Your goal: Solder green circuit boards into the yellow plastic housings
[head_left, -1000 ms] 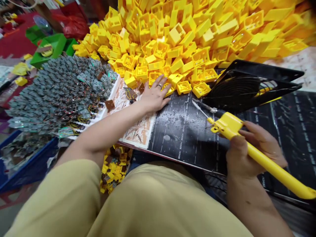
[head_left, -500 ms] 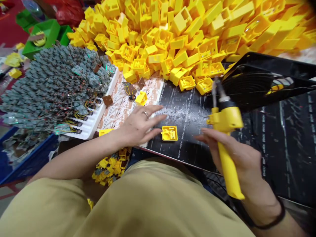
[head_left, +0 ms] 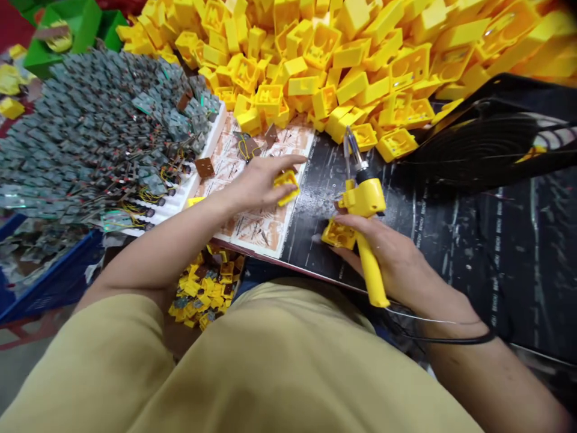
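My right hand (head_left: 383, 249) is closed around the handle of a yellow soldering gun (head_left: 372, 264), its metal tip pointing away from me. Thumb and fingers of that hand are also at a small open yellow plastic case (head_left: 336, 236), which sits tilted over the black board; part of it is hidden. My left hand (head_left: 255, 183) has its thumb and fingers about another small yellow plastic case (head_left: 287, 185), with the index finger stretched out above it. Behind the left hand lies a dark part with yellow wires (head_left: 246, 144).
A big heap of yellow cases (head_left: 311, 54) covers the back. Wired circuit boards (head_left: 112, 120) fill a white foam tray (head_left: 211, 138) at left. Green bins (head_left: 76, 30) stand behind it. A black fan-like housing (head_left: 487, 132) is at right. More yellow parts (head_left: 207, 288) lie below the table edge.
My left hand has taken the yellow case behind it off the paper. My right hand has come left with the soldering gun and reached the other case, which is now tilted.
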{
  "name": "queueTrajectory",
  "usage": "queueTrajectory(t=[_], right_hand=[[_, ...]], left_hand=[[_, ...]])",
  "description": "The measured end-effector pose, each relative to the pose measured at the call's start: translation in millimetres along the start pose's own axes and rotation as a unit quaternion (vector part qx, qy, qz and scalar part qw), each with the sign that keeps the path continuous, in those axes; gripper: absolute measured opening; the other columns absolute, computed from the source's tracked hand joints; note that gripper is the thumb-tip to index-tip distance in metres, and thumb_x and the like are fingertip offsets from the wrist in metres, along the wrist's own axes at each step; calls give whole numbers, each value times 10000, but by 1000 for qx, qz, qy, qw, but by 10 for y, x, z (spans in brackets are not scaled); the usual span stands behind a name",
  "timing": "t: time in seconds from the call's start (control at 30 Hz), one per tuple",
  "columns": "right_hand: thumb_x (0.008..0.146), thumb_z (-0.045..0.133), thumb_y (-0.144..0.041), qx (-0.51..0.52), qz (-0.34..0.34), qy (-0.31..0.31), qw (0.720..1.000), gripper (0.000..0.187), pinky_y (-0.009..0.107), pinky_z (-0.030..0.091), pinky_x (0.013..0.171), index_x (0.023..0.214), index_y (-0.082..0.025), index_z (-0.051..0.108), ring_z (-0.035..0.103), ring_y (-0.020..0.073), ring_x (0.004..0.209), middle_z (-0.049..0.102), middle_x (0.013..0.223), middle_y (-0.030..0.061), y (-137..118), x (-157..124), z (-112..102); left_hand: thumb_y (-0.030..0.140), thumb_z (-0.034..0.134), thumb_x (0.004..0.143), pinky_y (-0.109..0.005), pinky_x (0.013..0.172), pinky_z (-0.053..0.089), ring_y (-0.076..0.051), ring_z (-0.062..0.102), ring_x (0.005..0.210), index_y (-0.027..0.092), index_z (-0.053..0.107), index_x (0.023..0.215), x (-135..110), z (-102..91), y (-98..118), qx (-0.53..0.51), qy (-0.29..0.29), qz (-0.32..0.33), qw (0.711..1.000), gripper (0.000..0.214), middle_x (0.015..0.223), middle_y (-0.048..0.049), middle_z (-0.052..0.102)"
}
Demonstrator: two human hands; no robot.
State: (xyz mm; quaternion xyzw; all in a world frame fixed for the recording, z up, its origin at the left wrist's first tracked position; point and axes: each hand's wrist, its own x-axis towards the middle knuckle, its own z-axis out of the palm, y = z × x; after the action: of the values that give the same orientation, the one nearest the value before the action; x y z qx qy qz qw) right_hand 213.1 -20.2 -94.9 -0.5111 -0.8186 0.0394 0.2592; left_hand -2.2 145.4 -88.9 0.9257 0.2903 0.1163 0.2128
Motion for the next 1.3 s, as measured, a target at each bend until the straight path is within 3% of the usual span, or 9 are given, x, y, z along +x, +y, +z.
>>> queueTrajectory(t=[0.1,0.23,0.47,0.63,0.77,0.9,1.07,1.17,1.3], right_hand=[[923,611,-359,-1,19,5,1000,442,366,532,883,1312,-218,456,644,215,961,655,1077,72,58,-83,-122],[797,690,-590,-115,93,90,985,624,420,538,754,1242,-189,518,636,289,885,658,1005,113,-33,-46,-30],[904,601,-269,13,77,24,997,454,337,554,806,1328,-242,438,639,226,1002,638,1142,93,-61,-53,98],[894,649,-302,54,67,13,996,514,297,571,776,1350,-225,427,681,192,906,652,1157,94,-47,-110,43],[880,668,-299,62,36,28,997,568,330,583,805,1392,-231,429,692,230,970,647,1210,103,-62,-135,73],[857,690,-385,74,26,38,996,659,455,574,871,1428,-226,402,654,312,1072,610,1262,144,-64,-81,143],[834,722,-393,6,-33,65,997,653,400,566,715,1387,-208,427,669,269,845,663,1019,100,-146,97,362],[869,691,-279,-7,-53,67,996,527,320,547,682,1341,-216,466,659,203,764,666,942,55,-155,170,399],[867,699,-288,-2,-52,63,997,572,275,529,650,1374,-230,439,657,166,719,675,962,35,-55,75,234]], left_hand=[[296,540,905,-338,904,495,-201,653,987,133,653,1144,-1,112,176,-35,-51,41,997,311,1047,-87,725],[438,431,950,-490,893,469,-336,600,1046,95,696,977,-19,145,327,167,-14,-5,986,435,1056,-179,693],[142,502,861,-401,1055,436,-263,503,1297,176,471,1416,-239,-120,282,107,-136,167,971,557,1504,-132,455],[224,576,902,-407,943,510,-297,593,1142,126,556,1307,-394,71,514,124,-91,59,986,417,1328,-186,560],[382,531,952,-348,954,507,-264,576,1197,105,451,1398,-564,199,627,85,-71,54,992,531,1403,-212,493],[433,507,948,-429,978,468,-273,550,1210,209,475,1374,-992,-91,391,214,0,-24,977,482,1415,-139,530],[302,528,915,-459,817,478,-307,617,983,195,649,1128,-1424,-555,28,367,-16,-175,913,267,960,-113,711],[219,475,934,-432,836,511,-254,637,949,202,650,1151,-1308,-512,-13,278,51,-100,954,279,959,-92,721],[167,479,941,-409,950,530,-198,633,1092,213,591,1238,-1012,-52,127,143,117,44,982,321,1191,-78,703]])
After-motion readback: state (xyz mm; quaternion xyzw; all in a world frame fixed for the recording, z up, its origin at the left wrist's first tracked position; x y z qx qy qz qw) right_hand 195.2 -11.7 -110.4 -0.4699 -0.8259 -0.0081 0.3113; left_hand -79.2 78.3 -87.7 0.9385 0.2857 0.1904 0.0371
